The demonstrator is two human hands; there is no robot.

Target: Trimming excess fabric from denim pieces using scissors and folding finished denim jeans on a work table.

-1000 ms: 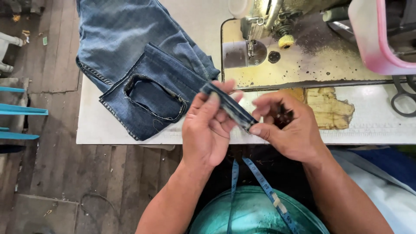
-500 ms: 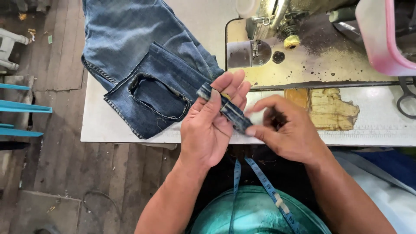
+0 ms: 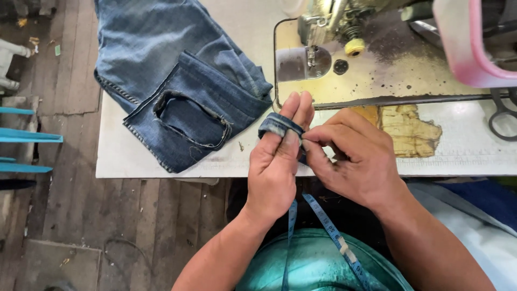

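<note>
Denim strip [image 3: 280, 126], small & blue, is wrapped round two fingers of the left hand [image 3: 276, 170]. Those fingers point up, straight & close together, w/ the strip looped near the middle of them. The right hand [image 3: 358, 161] sits just beside, its fingertips pinched on the strip's end at the side of the left fingers. So the right grip is clamped on the strip. The left grip isn't squeezing; its fingers are stretched out w/ the strip wound on them.

Both hands hover at the near edge of the white surface [image 3: 134, 161]. To the left lie blue jeans [image 3: 177, 86], folded, w/ a torn patch showing. Behind the hands stands a sewing machine [image 3: 344, 48] w/ a worn, spotted base. A pink tub [image 3: 463, 48] is at the top right, & dark scissors [image 3: 503, 116] lie at the far right edge. A blue tape measure [image 3: 328, 223] hangs down over the person's green shirt. The floor below is wood planks [image 3: 70, 215].
</note>
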